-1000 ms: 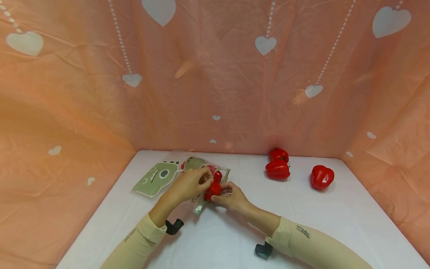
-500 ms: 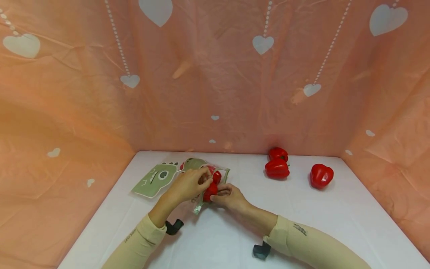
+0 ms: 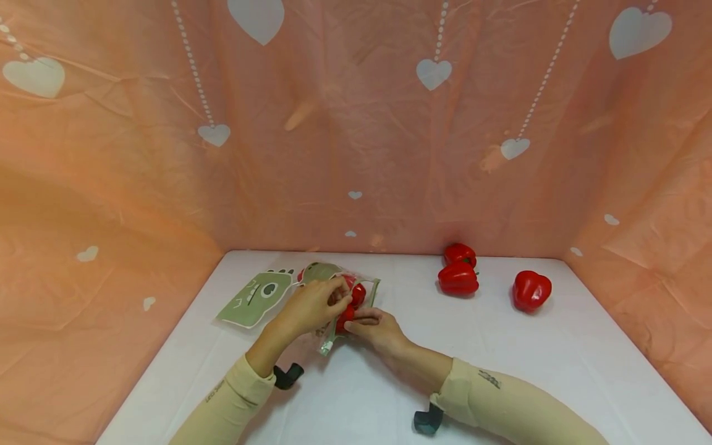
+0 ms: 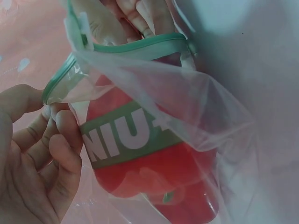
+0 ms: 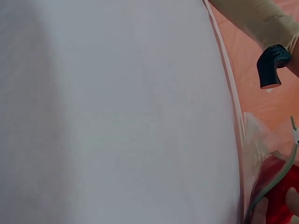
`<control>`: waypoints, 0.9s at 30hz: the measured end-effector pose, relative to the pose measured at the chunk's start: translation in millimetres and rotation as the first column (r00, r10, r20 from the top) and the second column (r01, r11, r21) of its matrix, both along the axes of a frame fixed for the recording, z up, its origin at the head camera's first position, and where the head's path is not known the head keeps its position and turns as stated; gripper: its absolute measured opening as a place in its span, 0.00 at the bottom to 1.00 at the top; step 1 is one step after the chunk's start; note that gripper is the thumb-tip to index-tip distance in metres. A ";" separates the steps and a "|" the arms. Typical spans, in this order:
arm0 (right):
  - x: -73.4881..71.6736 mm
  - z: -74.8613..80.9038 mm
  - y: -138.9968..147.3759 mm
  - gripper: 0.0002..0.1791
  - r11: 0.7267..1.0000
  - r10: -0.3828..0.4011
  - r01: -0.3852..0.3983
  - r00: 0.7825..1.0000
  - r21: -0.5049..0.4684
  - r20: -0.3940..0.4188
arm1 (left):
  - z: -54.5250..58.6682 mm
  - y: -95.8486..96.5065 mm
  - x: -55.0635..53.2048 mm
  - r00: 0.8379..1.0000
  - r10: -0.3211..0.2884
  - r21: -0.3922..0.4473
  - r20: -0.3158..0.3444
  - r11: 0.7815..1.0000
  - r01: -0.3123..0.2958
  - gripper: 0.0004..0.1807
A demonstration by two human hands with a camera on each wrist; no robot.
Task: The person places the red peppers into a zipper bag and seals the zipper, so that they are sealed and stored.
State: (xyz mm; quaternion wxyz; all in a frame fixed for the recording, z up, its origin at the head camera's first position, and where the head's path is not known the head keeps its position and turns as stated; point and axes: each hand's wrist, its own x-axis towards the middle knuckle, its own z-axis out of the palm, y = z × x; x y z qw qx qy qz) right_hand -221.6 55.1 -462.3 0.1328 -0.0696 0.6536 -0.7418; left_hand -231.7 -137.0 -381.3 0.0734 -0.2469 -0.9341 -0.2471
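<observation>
A clear zip bag (image 4: 229, 112) with a green zip edge lies under my hands. My left hand (image 3: 313, 304) pinches the zip edge at the bag's mouth, as the left wrist view shows. My right hand (image 3: 382, 334) holds a red bell pepper (image 3: 342, 320) at the mouth, thumb and fingers on its near end; in the right wrist view only fingertips show against the pepper (image 5: 279, 205). Another red bell pepper (image 3: 358, 295) shows inside the bag. Through the plastic, the left wrist view shows red peppers (image 4: 126, 179) behind a green printed band with white letters.
A flat bag with a green monster print (image 3: 258, 298) lies to the left on the white table (image 3: 473, 346). Two red bell peppers (image 3: 458, 279) touch at the back right, with another pepper (image 3: 531, 290) farther right. An orange curtain (image 3: 389, 154) surrounds the table.
My right hand has moved slightly left, and the pepper it holds has gone farther into the bag's mouth. The left hand keeps its pinch in the same place.
</observation>
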 end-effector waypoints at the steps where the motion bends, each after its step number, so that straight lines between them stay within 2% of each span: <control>1: -0.2 -0.7 -0.2 0.23 1.000 0.003 -0.003 1.000 -0.008 -0.004 | -0.1 0.0 -0.1 1.000 0.001 -0.001 -0.002 1.000 -0.001 0.04; 12: -4.1 -2.1 -2.1 0.23 0.990 0.060 -0.050 0.996 -0.133 0.068 | 0.6 -0.3 0.3 1.000 -0.010 -0.008 -0.004 1.000 0.010 0.04; 21: -7.0 0.2 0.8 0.25 0.989 0.101 -0.092 0.992 -0.119 0.075 | 1.0 -0.4 -0.1 1.000 -0.010 -0.007 -0.014 1.000 0.009 0.05; 27: -5.0 1.1 6.8 0.24 0.984 0.133 -0.123 0.988 -0.126 0.073 | 0.6 -1.4 0.0 1.000 -0.006 -0.007 0.001 1.000 0.006 0.04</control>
